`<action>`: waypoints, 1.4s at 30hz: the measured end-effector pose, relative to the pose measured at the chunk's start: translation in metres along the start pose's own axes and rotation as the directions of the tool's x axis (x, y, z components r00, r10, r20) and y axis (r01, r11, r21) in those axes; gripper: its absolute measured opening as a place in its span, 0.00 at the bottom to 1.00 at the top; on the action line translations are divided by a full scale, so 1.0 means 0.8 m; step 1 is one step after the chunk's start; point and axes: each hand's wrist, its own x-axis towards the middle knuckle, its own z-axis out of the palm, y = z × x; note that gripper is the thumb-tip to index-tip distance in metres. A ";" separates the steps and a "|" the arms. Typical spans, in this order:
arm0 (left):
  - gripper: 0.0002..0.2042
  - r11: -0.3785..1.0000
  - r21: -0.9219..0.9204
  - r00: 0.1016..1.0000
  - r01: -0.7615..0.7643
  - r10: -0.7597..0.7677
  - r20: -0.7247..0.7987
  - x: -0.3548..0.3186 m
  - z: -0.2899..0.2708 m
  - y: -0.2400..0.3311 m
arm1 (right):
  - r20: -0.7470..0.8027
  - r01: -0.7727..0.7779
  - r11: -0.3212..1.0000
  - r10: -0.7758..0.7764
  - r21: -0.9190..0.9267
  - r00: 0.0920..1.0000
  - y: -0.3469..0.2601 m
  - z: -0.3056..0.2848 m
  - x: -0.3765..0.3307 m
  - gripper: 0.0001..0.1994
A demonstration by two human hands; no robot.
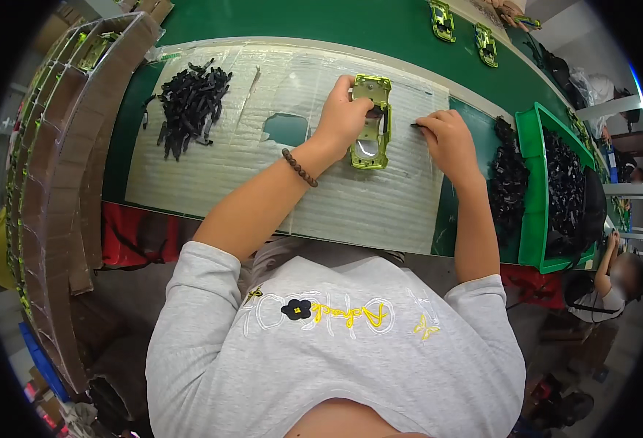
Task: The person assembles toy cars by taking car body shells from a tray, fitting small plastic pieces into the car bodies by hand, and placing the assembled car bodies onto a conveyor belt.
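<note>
My left hand (342, 120) grips a lime-green toy car shell (383, 139) by its left side, thumb reaching over its hollow inside. The shell lies open side up above the pale foam mat (292, 212), its length pointing away from me. To the right, my right hand (451, 142) pinches a small black piece (416, 125) between thumb and fingertips, apart from the shell. On the mat's left part lies a heap of black strip-like pieces (190, 106).
More black pieces (507, 182) lie at the table's right, beside a green crate (532, 190) filled with similar parts. Two green toy cars (442, 20) stand at the far side. A divided cardboard box (48, 175) of green parts borders the left. Another person (617, 288) sits far right.
</note>
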 end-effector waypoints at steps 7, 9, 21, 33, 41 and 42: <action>0.14 0.996 0.059 0.997 -0.072 0.072 0.004 0.005 -0.002 -0.009 | -0.099 -0.014 0.907 0.061 0.422 0.993 -0.050 -0.016 0.048 0.05; 0.13 0.998 0.058 0.999 -0.040 0.040 0.004 0.002 0.001 -0.004 | -0.048 -0.075 0.883 0.110 0.463 0.993 -0.062 -0.017 0.059 0.07; 0.14 0.985 0.137 0.994 -0.106 0.109 -0.012 0.007 -0.005 -0.015 | -0.032 -0.049 0.969 0.058 0.244 0.998 0.010 0.017 0.014 0.09; 0.14 0.983 0.124 0.991 -0.134 0.136 -0.008 0.011 -0.006 -0.021 | -0.090 -0.004 0.925 0.041 0.380 0.995 -0.070 -0.005 0.071 0.07; 0.13 0.978 0.179 0.994 -0.107 0.109 -0.003 0.010 -0.005 -0.022 | -0.106 0.263 0.963 -0.267 -0.052 0.958 -0.073 0.010 0.096 0.06; 0.13 0.978 0.175 0.994 -0.111 0.114 -0.005 0.011 -0.005 -0.024 | -0.105 0.268 0.962 -0.272 -0.055 0.957 -0.072 0.012 0.096 0.06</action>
